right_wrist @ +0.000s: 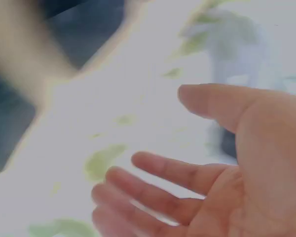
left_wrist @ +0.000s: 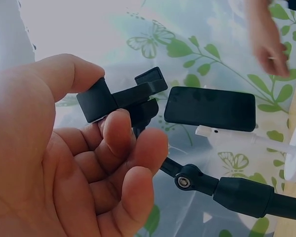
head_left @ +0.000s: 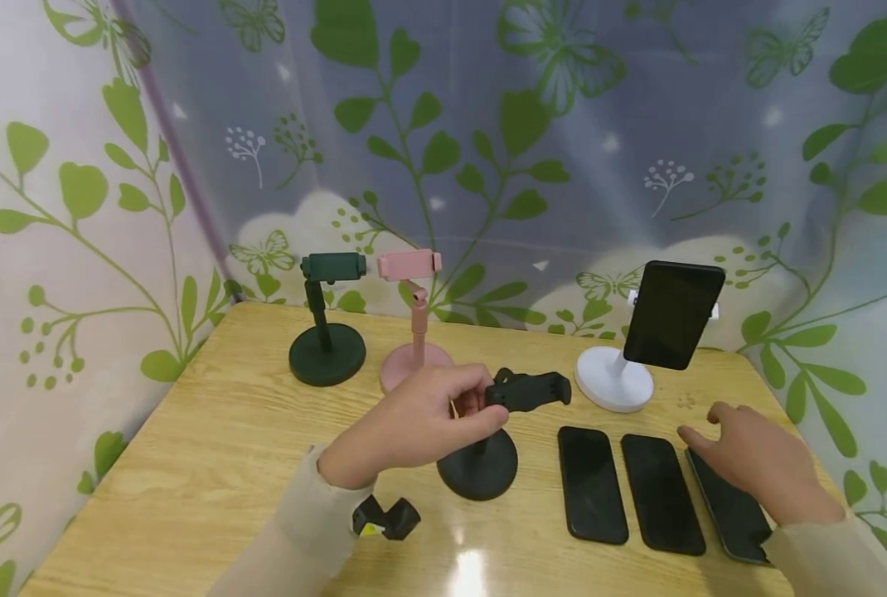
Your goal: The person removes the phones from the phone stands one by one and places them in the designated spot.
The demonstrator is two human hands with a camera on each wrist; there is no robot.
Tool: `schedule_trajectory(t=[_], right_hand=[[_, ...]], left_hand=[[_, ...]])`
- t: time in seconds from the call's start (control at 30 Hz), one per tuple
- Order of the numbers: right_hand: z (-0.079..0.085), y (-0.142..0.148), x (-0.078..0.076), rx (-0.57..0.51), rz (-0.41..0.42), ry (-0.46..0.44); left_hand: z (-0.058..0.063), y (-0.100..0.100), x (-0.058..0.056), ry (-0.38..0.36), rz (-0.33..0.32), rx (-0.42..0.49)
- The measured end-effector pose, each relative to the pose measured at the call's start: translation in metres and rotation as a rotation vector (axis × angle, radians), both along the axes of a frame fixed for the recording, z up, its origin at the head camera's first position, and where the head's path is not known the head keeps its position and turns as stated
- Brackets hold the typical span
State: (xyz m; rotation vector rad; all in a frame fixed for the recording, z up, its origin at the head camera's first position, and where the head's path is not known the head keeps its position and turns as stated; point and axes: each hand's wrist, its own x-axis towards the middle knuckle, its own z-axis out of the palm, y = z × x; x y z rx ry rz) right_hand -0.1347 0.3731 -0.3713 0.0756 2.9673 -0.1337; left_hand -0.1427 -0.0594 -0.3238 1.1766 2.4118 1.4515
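A person works at a wooden bench, sleeves pale. The left hand holds a black phone stand by one end of its clamp, thumb and fingers curled round that end; the stand's round base is on the bench, partly behind the hand. The right hand is open, fingers spread and holding nothing, over the rightmost phone; whether it touches that phone, I cannot tell. Just left of it lie a middle phone and a left phone, side by side, dark screens up. Behind them, a white stand carries a tilted phone. Farther left stand a pink stand and a dark green stand, both with bare clamps. A leaf-patterned cloth hangs behind.
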Motion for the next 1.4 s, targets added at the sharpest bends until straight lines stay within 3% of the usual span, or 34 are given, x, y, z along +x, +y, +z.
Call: schedule_trajectory(t=[0.1,0.2,0.33,0.43,0.53,0.73,1.17,1.4], right_hand=[[0.028,-0.041,0.012,-0.094,0.079,0.158],[0.048,-0.083,0.026,-0.206,0.177,0.392],[0.064,-0.125,0.041,-0.364,0.294,0.696],[0.072,-0.146,0.045,-0.487,0.355,0.813],[0.076,-0.160,0.045,-0.553,0.389,0.815],[0.071,-0.173,0.042,-0.568,0.387,0.731],[0.064,-0.175,0.039,-0.647,0.359,0.677],[0.062,-0.175,0.040,-0.643,0.380,0.703]], left_hand=[[-0.001,0.001,-0.001,-0.001,-0.005,-0.004],[-0.001,0.002,-0.001,0.004,-0.011,0.003],[-0.003,0.003,-0.002,0.017,-0.015,0.014],[-0.004,0.004,-0.003,0.026,-0.013,0.013],[-0.005,0.005,-0.004,0.030,-0.016,0.019],[-0.004,0.003,-0.006,0.033,-0.019,0.049],[-0.002,0.002,-0.007,0.064,-0.005,0.062],[-0.001,0.005,-0.005,0.068,-0.019,0.065]])
